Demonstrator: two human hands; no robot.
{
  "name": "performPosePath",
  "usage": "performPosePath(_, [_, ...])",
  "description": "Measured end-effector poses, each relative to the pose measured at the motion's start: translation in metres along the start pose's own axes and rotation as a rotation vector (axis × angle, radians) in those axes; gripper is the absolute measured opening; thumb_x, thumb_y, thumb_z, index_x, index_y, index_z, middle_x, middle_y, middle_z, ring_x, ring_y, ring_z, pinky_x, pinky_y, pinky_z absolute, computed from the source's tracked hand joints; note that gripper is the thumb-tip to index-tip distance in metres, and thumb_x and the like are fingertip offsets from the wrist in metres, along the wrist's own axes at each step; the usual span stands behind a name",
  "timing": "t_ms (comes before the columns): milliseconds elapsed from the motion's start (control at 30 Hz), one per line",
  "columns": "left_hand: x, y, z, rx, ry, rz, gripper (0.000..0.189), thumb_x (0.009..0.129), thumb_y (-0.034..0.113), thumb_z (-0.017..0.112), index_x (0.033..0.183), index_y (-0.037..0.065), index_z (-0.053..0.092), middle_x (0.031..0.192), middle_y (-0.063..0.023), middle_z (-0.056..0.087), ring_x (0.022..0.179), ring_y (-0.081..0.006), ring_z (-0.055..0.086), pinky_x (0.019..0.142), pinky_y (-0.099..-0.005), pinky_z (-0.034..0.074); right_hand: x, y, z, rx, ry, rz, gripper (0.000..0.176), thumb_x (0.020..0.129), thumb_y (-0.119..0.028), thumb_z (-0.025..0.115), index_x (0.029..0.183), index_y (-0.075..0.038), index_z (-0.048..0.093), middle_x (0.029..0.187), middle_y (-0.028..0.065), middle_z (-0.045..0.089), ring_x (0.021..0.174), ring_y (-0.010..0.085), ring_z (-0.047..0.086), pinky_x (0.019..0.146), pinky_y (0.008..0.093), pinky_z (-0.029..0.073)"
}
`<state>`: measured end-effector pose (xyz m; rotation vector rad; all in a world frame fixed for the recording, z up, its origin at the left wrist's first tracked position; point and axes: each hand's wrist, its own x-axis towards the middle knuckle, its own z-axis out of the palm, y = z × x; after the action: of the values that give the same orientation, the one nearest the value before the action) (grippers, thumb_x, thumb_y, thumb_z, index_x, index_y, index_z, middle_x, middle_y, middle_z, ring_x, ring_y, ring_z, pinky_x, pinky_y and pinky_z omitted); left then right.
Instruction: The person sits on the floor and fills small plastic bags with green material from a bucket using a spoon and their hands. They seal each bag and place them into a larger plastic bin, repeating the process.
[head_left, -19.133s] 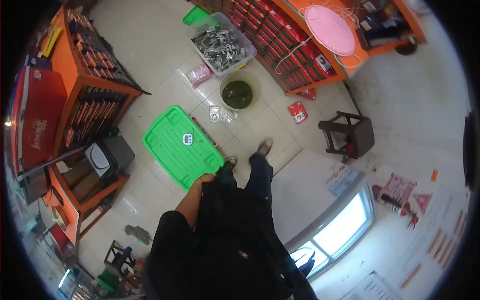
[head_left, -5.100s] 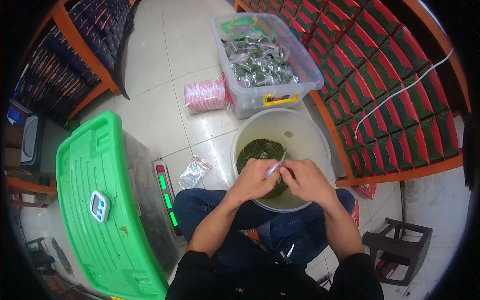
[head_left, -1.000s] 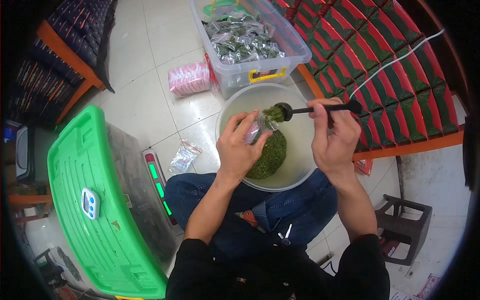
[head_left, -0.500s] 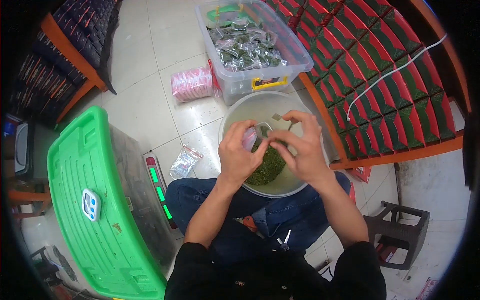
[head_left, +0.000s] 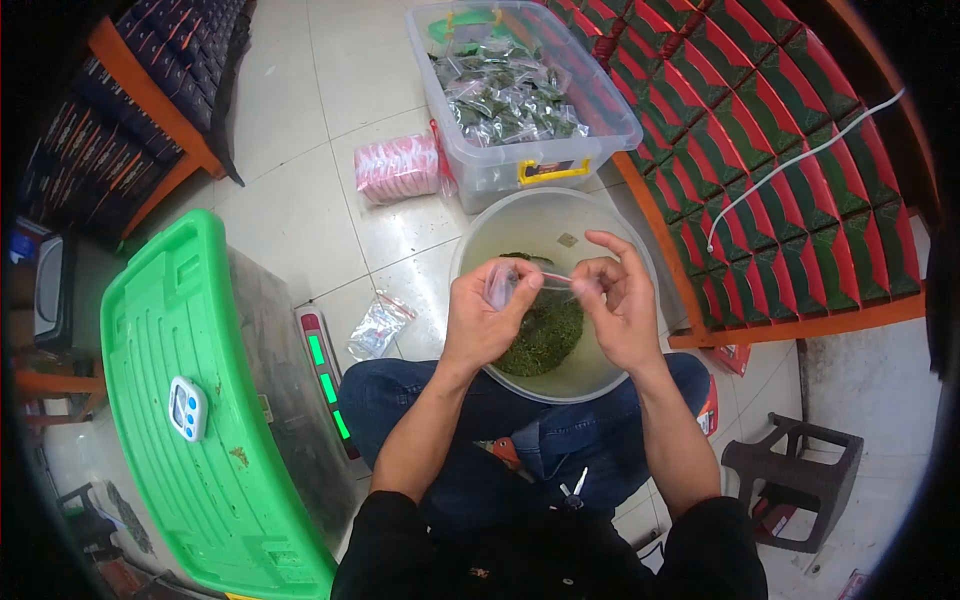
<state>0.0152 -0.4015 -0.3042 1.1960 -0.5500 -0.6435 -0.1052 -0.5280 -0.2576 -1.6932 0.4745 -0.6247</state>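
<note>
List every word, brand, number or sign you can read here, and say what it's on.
No text is readable.
Dark boxes, left shelf: orange and pale print, too small.
White device: display too blurred.
Dark label on the clear bin: too small.
Red packet under the right shelf: too blurred.
Small bag in the hands: no legible print.

I seem to be in a shop or its stockroom: orange racks [head_left: 740, 336] hold close rows of matching red-and-green packets [head_left: 790, 190] on one side, dark boxes [head_left: 165, 50] fill more shelving opposite, and a big lidded storage tub [head_left: 190, 350] sits on the tiled floor [head_left: 300, 200].
</note>
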Motion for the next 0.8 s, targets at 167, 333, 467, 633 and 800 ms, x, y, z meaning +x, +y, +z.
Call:
performPosePath(167, [-0.002,-0.005,0.002,0.054,-0.028,0.013,0.015,0.097,0.016,0.071,0.095,0.001,0.071,0.076,0.0035,0.063,0.067,-0.0024,0.051,0.059,-0.0195,0.040,0.001,0.012,-0.002,-0.009,-0.101,0.064,0.037,0.092,0.000,0.069,0.128,0.000,0.060,0.093,0.0030,0.067,0.088,0.0101,0.062,0.080,0.0248,0.046])
performPosePath(333, [0.010,-0.044,-0.002,0.046,-0.181,0.149,0.035,0.093,0.018,0.075,0.122,0.004,0.061,0.111,-0.0048,0.064,0.104,-0.0138,0.060,0.092,-0.0312,0.049,0.021,-0.003,-0.019,-0.531,-0.070,-0.020,0.015,0.090,-0.002,0.070,0.104,-0.002,0.072,0.091,0.0052,0.072,0.083,0.0132,0.067,0.077,0.0296,0.053])
performPosePath(467, [0.005,-0.026,-0.018,-0.260,-0.396,-0.201,0.062,0.094,0.014,0.072,0.145,0.008,0.036,0.125,-0.0062,0.053,0.091,-0.0190,0.062,0.082,-0.0314,0.053,0.058,-0.012,-0.026,-0.160,0.274,-0.292,0.028,0.101,-0.005,0.061,0.128,0.002,0.059,0.124,0.0111,0.065,0.105,0.0177,0.066,0.088,0.0279,0.053])
performPosePath(633, [0.009,-0.038,-0.012,-0.569,-0.446,-0.126,0.069,0.094,0.004,0.069,0.150,0.004,0.028,0.121,-0.0140,0.062,0.095,-0.0222,0.068,0.083,-0.0356,0.057,0.045,-0.017,0.003,-0.532,-0.332,-0.331,0.031,0.090,-0.004,0.070,0.120,0.002,0.065,0.112,0.0108,0.068,0.100,0.0201,0.067,0.091,0.0327,0.052])
performPosePath(800, [0.000,-0.041,-0.018,0.040,-0.358,0.036,0.090,0.084,0.003,0.080,0.155,0.006,0.026,0.124,-0.0133,0.061,0.111,-0.0217,0.064,0.097,-0.0362,0.054,0.028,0.025,-0.005,-0.561,-0.376,-0.149,0.029,0.078,-0.006,0.081,0.105,-0.002,0.071,0.095,0.0096,0.070,0.086,0.0197,0.069,0.082,0.0337,0.055])
